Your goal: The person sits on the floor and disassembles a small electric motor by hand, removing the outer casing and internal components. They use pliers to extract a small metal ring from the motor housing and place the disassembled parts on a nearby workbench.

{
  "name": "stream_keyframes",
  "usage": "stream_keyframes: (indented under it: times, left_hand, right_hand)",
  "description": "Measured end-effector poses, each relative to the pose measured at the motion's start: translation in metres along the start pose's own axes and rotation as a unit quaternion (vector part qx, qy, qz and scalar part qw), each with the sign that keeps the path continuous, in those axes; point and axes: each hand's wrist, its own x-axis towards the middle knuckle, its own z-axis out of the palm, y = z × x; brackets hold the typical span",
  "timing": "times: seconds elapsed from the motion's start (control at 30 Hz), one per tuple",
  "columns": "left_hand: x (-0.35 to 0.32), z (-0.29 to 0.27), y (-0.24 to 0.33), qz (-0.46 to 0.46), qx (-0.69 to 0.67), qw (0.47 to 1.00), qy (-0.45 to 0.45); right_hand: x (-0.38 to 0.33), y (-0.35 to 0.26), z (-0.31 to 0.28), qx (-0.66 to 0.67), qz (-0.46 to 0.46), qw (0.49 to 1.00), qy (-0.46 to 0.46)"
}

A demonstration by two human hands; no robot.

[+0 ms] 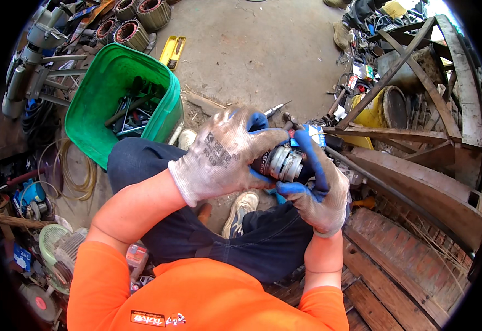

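Above my lap, my left hand [221, 151], in a grey-white glove with blue fingertips, is closed around the dark body of a power tool [286, 164]. The tool has a silver metal head, which faces right; its exact kind is hard to make out. My right hand [326, 193], gloved alike, curls its thumb and fingers about the silver end. Part of the tool is hidden behind both gloves. Just beyond my hands lie a thin pointed screwdriver [276, 109] and a blue box [314, 135].
At the left stands a green bucket [166, 91] holding several hand tools. A yellow case [172, 52] and several motor stators [132, 34] sit beyond it. Rusty metal framing [428, 80] and a yellow drum [387, 107] crowd the right. A green fan [53, 243] stands at lower left.
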Motion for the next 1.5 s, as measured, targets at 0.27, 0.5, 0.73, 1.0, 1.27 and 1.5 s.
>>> stream_keyframes:
  times: [0.27, 0.5, 0.73, 1.0, 1.27, 1.5]
  left_hand:
    - [-0.003, 0.001, -0.001, -0.014, -0.002, 1.0, -0.014]
    - [0.001, 0.0, -0.001, 0.027, 0.038, 0.999, 0.012]
    - [0.001, -0.002, 0.002, 0.036, 0.087, 0.995, 0.031]
    - [-0.003, -0.002, 0.002, -0.028, 0.013, 0.998, -0.049]
    - [-0.003, 0.0, -0.002, -0.019, -0.001, 0.998, -0.057]
    - [-0.005, 0.001, -0.002, -0.026, -0.013, 0.998, -0.055]
  right_hand:
    - [-0.001, 0.008, -0.007, -0.079, -0.059, 0.993, -0.057]
    - [-0.002, 0.007, -0.003, -0.083, -0.015, 0.995, -0.05]
    - [0.002, 0.008, -0.005, -0.129, -0.064, 0.988, -0.052]
    - [-0.003, 0.005, 0.003, -0.08, -0.031, 0.996, -0.013]
    - [0.0, 0.009, -0.002, -0.073, -0.025, 0.995, -0.057]
    - [0.001, 0.012, -0.007, -0.054, 0.003, 0.996, -0.075]
